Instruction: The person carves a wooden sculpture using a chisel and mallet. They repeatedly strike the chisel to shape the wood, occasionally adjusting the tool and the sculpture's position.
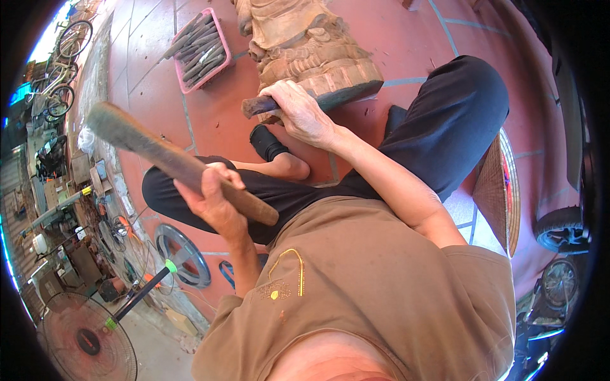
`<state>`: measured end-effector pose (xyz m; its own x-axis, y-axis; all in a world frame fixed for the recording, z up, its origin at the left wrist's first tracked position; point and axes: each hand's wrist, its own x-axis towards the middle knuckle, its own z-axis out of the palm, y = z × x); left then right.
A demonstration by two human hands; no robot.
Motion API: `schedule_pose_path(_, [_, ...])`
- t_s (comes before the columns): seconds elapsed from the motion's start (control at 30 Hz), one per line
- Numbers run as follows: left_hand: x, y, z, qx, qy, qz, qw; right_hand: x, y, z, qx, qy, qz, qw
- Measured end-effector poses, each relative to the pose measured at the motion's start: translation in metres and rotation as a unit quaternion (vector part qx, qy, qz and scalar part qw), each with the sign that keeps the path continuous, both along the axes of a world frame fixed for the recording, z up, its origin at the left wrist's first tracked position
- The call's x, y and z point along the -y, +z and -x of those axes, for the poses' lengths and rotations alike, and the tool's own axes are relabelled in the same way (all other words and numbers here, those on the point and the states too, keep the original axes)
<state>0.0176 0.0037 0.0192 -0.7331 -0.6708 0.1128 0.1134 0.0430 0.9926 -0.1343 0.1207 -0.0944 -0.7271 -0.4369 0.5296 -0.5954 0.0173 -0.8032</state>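
Note:
My left hand [217, 202] is wrapped around the narrow end of a long wooden mallet [145, 138]. The mallet's thick end is raised toward the upper left, above my knee. Ahead, my right hand [301, 115] grips a chisel [257, 106] with its dark wooden handle end sticking out to the left. Its blade is hidden behind the hand, so I cannot tell whether it touches wood. Just beyond the right hand lies a brown wood carving [305, 47] with figure-like relief, its dark flat base [348, 94] turned toward me.
A pink plastic basket [207, 79] full of dark-handled tools [198, 52] stands left of the carving on red floor tiles. At lower left is a standing fan [89, 341] with a round base [183, 255]. A conical woven hat [494, 187] rests by my right thigh. Bicycles [63, 70] stand far left.

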Motion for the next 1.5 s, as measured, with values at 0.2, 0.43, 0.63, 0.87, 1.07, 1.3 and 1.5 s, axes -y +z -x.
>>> schedule_pose_path(0.2, [-0.005, -0.016, 0.001, 0.197, -0.122, -0.036, 0.972, 0.0, 0.001, 0.0, 0.002, -0.001, -0.017, 1.0])
schedule_pose_path(0.43, [0.007, -0.01, -0.002, 0.019, -0.042, -0.073, 0.996, 0.001, -0.003, 0.0, -0.01, 0.016, -0.018, 1.0])
schedule_pose_path(0.63, [-0.002, -0.016, 0.002, 0.214, -0.138, -0.063, 0.965, 0.002, -0.002, -0.004, -0.038, 0.011, -0.05, 0.998])
schedule_pose_path(0.87, [0.014, -0.026, 0.005, 0.131, -0.086, -0.12, 0.98, 0.006, -0.021, -0.004, -0.123, 0.027, -0.207, 0.97])
schedule_pose_path(1.07, [0.007, -0.024, 0.003, 0.128, -0.091, -0.111, 0.981, 0.009, -0.012, -0.002, -0.084, 0.033, -0.16, 0.983])
schedule_pose_path(1.3, [0.007, -0.022, 0.003, 0.125, -0.095, -0.107, 0.982, 0.01, -0.012, 0.003, -0.085, 0.029, -0.127, 0.988])
schedule_pose_path(1.5, [0.008, -0.019, 0.006, 0.121, -0.095, -0.106, 0.982, 0.011, -0.013, 0.007, -0.068, 0.028, -0.102, 0.992])
